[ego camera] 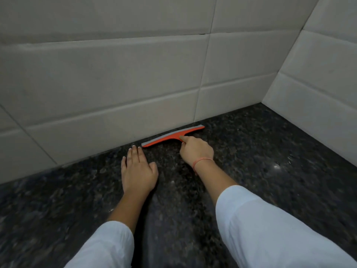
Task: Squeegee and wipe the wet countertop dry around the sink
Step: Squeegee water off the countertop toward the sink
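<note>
An orange squeegee (170, 136) with a grey rubber blade lies on the dark speckled granite countertop (260, 171), its blade against the foot of the tiled back wall. My right hand (196, 150) grips its short handle, forefinger stretched along the orange body; an orange band circles the wrist. My left hand (138, 170) rests flat on the counter, fingers together, its fingertips just left of the blade's near end and apart from it. No sink shows in this view.
Pale tiled walls (116, 80) meet in a corner at the back right (260, 102). The counter runs from the back wall toward me and out to both sides. A few small bright glints show on the stone at right (276, 166).
</note>
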